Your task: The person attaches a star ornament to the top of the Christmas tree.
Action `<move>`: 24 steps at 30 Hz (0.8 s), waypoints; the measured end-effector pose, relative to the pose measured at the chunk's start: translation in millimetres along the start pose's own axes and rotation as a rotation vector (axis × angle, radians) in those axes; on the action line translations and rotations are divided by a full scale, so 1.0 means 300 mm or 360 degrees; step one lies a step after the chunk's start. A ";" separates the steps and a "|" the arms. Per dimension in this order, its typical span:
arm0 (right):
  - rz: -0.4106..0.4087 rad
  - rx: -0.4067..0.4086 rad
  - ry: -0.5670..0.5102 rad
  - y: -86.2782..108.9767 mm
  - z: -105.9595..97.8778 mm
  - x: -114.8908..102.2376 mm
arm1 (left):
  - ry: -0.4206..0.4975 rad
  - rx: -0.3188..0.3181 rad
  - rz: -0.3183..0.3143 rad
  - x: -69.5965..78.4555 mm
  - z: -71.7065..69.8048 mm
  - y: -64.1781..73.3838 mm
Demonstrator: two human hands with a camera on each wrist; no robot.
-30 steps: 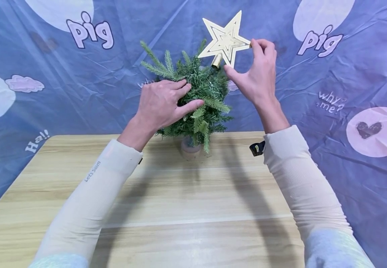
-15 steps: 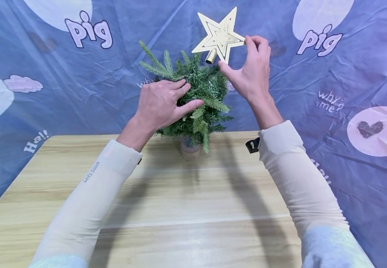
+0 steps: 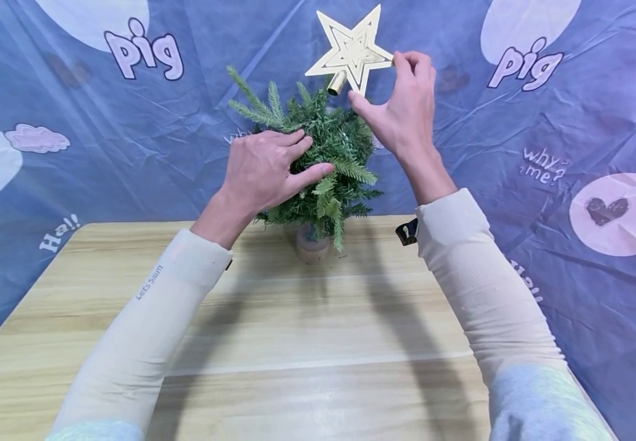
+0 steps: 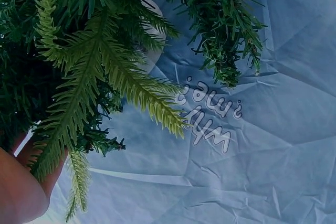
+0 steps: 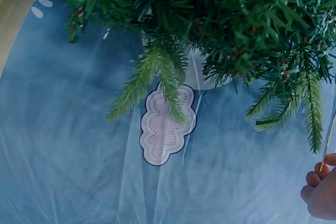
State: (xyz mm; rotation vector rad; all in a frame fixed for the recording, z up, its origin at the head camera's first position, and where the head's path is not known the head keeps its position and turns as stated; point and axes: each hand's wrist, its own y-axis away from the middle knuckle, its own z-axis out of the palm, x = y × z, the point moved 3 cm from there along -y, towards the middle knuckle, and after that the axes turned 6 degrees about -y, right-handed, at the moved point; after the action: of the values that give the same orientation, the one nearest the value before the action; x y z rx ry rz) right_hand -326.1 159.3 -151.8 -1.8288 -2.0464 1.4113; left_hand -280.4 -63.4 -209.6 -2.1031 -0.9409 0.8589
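A small artificial Christmas tree (image 3: 340,141) stands at the table's far edge. My left hand (image 3: 262,168) holds it by the foliage on its left side, thumb in front and fingertips among the needles. In the left wrist view, a light green sprig (image 4: 79,87) partly covers that hand's fingers (image 4: 23,192). My right hand (image 3: 411,113) pinches a gold star tree topper (image 3: 353,52) by its right and lower points. The star hangs above the treetop, apart from it, its hollow gold socket (image 3: 336,82) tilted down to the left. Only the star's thin edge shows in the right wrist view.
The tree's pale round base (image 3: 313,248) rests on the wood-grain table (image 3: 318,331). A blue printed cloth (image 3: 75,141) hangs behind the table. A black wrist camera (image 3: 406,233) sits at the right cuff.
My right hand has moved left and slightly up with the star, bringing the socket from the tree's right side nearer over its top. The left hand and the tree stay put.
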 end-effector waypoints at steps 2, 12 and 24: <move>0.0023 -0.0036 0.0022 -0.005 0.005 -0.009 | 0.0000 -0.0017 0.0000 -0.002 -0.001 -0.002; -0.0009 -0.0063 0.0056 -0.017 0.021 -0.039 | -0.0001 -0.0043 -0.0007 -0.007 -0.004 -0.006; -0.0186 -0.0061 0.0144 -0.004 0.032 -0.069 | -0.0043 -0.0096 -0.0016 -0.005 -0.004 -0.007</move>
State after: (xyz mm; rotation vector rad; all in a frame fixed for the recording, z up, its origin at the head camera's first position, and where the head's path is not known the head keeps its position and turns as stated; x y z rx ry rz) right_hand -326.4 137.3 -146.1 -1.7218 -2.1117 1.2456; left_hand -281.0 -63.8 -207.0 -2.1406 -1.0020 0.8663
